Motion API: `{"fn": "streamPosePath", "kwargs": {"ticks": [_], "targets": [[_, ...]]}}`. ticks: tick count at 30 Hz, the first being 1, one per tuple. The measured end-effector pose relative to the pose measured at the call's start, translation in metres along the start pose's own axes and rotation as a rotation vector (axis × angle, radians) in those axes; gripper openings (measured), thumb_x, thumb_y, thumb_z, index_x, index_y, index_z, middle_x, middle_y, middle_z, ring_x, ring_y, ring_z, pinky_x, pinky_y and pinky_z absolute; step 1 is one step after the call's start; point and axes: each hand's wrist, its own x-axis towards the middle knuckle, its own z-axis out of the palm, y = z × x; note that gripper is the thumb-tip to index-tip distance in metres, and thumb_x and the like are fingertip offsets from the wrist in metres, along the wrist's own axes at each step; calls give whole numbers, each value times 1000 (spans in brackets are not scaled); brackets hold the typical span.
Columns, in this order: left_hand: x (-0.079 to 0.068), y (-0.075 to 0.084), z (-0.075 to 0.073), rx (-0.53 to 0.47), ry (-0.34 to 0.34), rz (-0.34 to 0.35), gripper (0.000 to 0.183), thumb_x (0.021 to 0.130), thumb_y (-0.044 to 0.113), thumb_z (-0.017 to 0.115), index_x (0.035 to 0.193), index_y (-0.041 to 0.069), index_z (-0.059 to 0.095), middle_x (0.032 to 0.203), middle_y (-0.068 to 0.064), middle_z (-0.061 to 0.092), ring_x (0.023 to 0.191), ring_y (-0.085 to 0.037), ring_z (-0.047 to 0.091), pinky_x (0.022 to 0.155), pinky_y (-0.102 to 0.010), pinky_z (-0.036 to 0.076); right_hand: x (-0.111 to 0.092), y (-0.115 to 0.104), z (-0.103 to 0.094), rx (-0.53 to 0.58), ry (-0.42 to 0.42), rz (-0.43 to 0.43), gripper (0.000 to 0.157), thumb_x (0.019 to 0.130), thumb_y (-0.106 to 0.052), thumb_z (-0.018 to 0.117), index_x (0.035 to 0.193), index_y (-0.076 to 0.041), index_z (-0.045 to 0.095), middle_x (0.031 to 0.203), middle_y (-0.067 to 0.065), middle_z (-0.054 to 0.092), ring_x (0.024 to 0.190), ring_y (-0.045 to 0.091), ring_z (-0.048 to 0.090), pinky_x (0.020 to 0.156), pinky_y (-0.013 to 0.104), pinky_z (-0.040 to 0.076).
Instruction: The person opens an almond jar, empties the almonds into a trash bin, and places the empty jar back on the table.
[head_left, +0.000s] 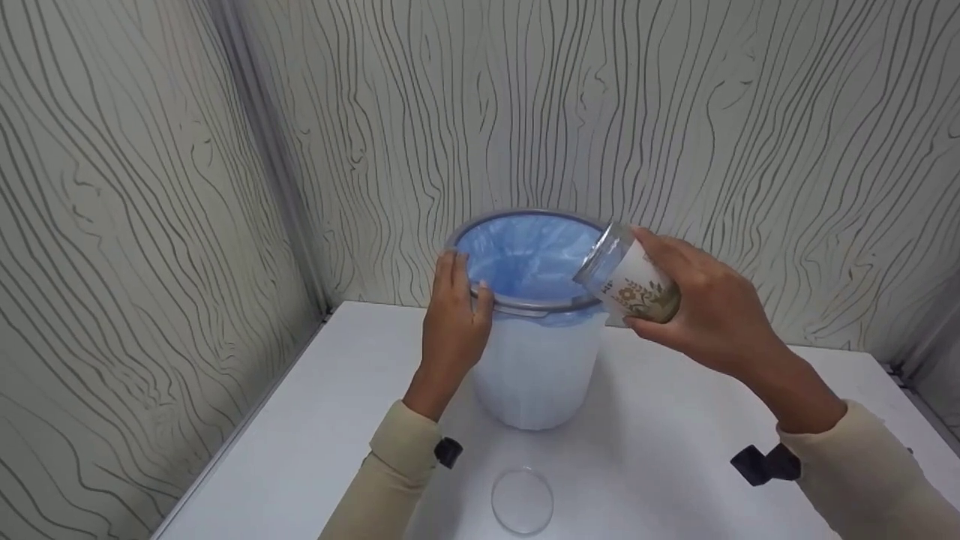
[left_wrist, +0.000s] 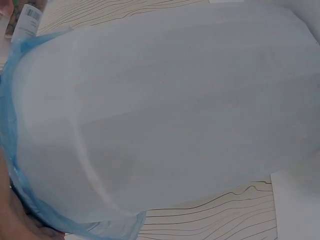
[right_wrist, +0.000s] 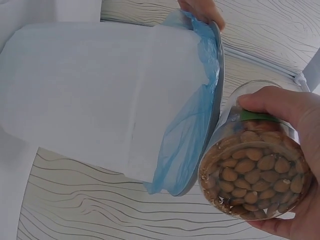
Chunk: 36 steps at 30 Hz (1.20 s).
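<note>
My right hand [head_left: 709, 304] grips a clear jar [head_left: 637, 281] with a white, gold-patterned label. It is tilted, its open mouth at the right side of the bin's rim. Almonds [right_wrist: 257, 172] show through the jar's bottom in the right wrist view. A white trash bin [head_left: 536, 367] stands upright, lined with a blue plastic bag [head_left: 517, 259] folded out under the grey rim ring [head_left: 517, 303]. At the rim's left side my left hand [head_left: 454, 322] holds on, fingertips over the edge. In the left wrist view only part of that hand [left_wrist: 17, 215] shows.
A clear round lid [head_left: 523, 532] lies on the white table [head_left: 352, 390] in front of the bin. Wood-grain patterned panels [head_left: 390, 135] rise behind and at the left.
</note>
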Motion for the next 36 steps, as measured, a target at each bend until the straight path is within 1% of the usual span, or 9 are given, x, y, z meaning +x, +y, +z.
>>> {"fn": "streamPosePath", "kwargs": {"ticks": [7,9,14,18,23,26,31,36], "targets": [[0,1,1,-6,6,2,55,104,25,45,150,-5,41,158,-23,35,151,-35,27,116,-49,32,6,5,2,-39,10,-10,105,63,-15,95,154,-14,43,140,20,58,107,39,62,72,54,53],[0,1,1,-5,10,5,54,104,25,44,149,-5,42,157,-23,36,151,-36,27,116,-48,32,7,6,2,-50,17,-12,105,62,-15,95,154,-13,43,140,20,58,110,40,61,75,55,52],[0,1,1,1,15,10,54,105,25,45,149,-5,42,157,-22,36,150,-36,28,116,-48,32,11,9,2,-70,19,-9,104,63,-14,94,153,-8,44,139,22,59,116,43,59,81,61,50],[0,0,1,2,8,2,55,105,26,45,150,-4,41,158,-22,35,151,-35,27,117,-47,32,15,12,3,-89,15,-13,101,64,-14,94,151,-5,45,138,22,59,117,43,59,82,61,50],[-1,0,1,3,-2,-13,55,105,27,45,151,-3,41,159,-21,34,151,-33,26,116,-47,32,17,16,6,-107,28,-13,99,62,-13,94,148,-1,47,136,23,60,114,43,59,80,60,49],[-2,1,0,2,-2,-19,55,105,27,45,151,-3,41,160,-21,34,152,-33,26,116,-47,32,19,18,8,-119,32,-12,98,62,-12,94,147,0,48,136,24,60,113,43,59,81,60,49],[-2,2,-1,6,2,-22,56,105,28,45,151,-3,41,160,-21,34,152,-33,25,116,-47,32,23,19,10,-132,28,-19,96,63,-12,94,146,0,48,136,23,60,118,44,58,85,61,48],[-1,2,-1,-5,7,-2,55,105,27,45,150,-4,42,158,-22,35,151,-34,26,115,-48,35,27,22,10,-150,19,-24,96,63,-11,95,146,0,47,137,23,60,121,45,57,88,63,47]]}}
